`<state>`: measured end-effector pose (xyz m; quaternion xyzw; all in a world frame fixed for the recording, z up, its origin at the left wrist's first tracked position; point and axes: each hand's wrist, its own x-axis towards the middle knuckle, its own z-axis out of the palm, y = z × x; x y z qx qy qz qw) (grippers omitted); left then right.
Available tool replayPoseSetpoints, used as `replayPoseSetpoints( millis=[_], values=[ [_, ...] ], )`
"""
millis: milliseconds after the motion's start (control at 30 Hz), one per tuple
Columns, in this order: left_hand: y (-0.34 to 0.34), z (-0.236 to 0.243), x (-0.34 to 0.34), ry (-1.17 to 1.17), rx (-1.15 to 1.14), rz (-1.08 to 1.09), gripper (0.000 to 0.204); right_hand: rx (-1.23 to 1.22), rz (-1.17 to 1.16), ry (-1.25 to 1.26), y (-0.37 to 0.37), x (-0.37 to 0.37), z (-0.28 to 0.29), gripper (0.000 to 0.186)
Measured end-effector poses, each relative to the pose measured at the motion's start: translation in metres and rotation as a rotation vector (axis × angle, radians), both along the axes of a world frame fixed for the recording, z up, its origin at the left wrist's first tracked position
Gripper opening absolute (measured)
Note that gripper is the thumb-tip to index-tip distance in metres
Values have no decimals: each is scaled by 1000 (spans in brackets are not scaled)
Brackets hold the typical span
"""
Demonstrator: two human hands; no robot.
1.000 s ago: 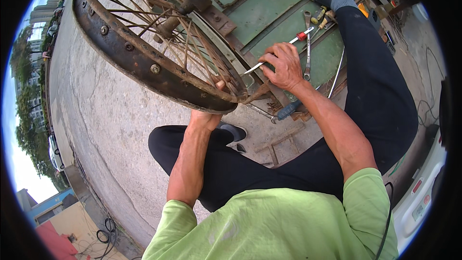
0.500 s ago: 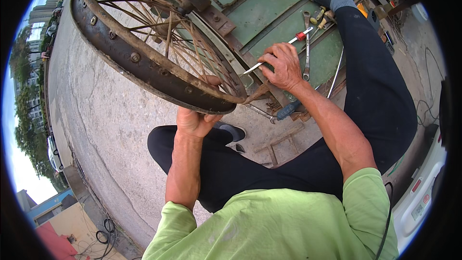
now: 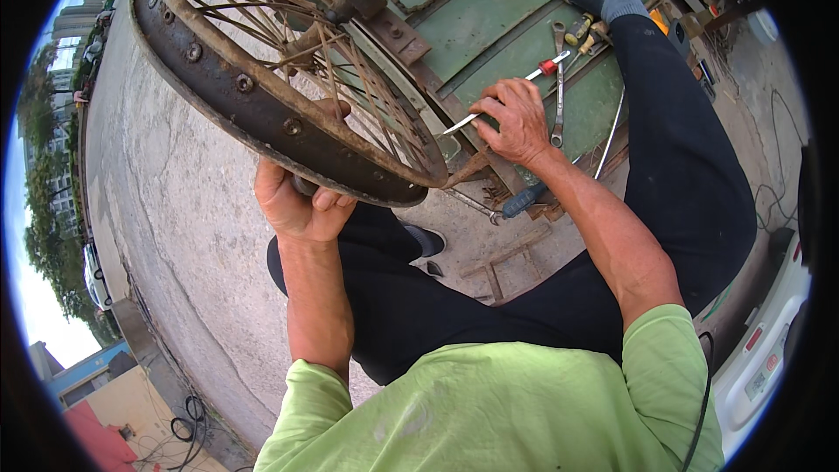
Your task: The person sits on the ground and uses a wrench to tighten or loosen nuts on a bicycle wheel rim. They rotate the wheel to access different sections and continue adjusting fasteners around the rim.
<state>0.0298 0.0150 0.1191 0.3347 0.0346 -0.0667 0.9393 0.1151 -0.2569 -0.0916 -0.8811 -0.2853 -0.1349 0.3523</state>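
A rusty spoked wheel (image 3: 253, 129) without a tyre stands tilted at upper left, its bare rim facing me. My left hand (image 3: 304, 203) is closed round the near part of this rim, with fingers reaching over to the spoke side. My right hand (image 3: 514, 122), just right of the wheel, grips a slim tool (image 3: 460, 125) with a pale pointed end directed toward the rim. A shaft with a red collar (image 3: 548, 65) sticks out beyond the hand on the same line and seems to belong to that tool. The palm hides its middle.
Green metal panels (image 3: 489, 0) with a rusty frame and a chain (image 3: 428, 0) lie behind the wheel. Close to my right hand are a wrench (image 3: 558, 92) and a blue-handled tool (image 3: 523, 201). My outstretched leg (image 3: 673, 122) borders the right side. A rusty metal frame (image 3: 507, 269) lies on the ground.
My left hand has moved left along the rim, and the wheel has turned, its rim fittings sitting at different places. My right hand and its tool stay almost where they were.
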Motion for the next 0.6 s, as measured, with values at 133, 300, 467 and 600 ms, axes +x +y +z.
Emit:
replayPoseSetpoints(
  millis=[133,300,467,600],
  values=[
    [12,7,13,-152,-111,-43,71,0,4,0,1,0,1,21],
    [28,10,15,-198,-140,32,72,-2,0,-8,-1,0,1,20],
    [52,-32,0,-68,-86,146,59,15,-10,-43,1,0,-2,21],
    [29,-65,-9,238,100,334,55,4,0,2,-1,0,-1,20]
  ],
)
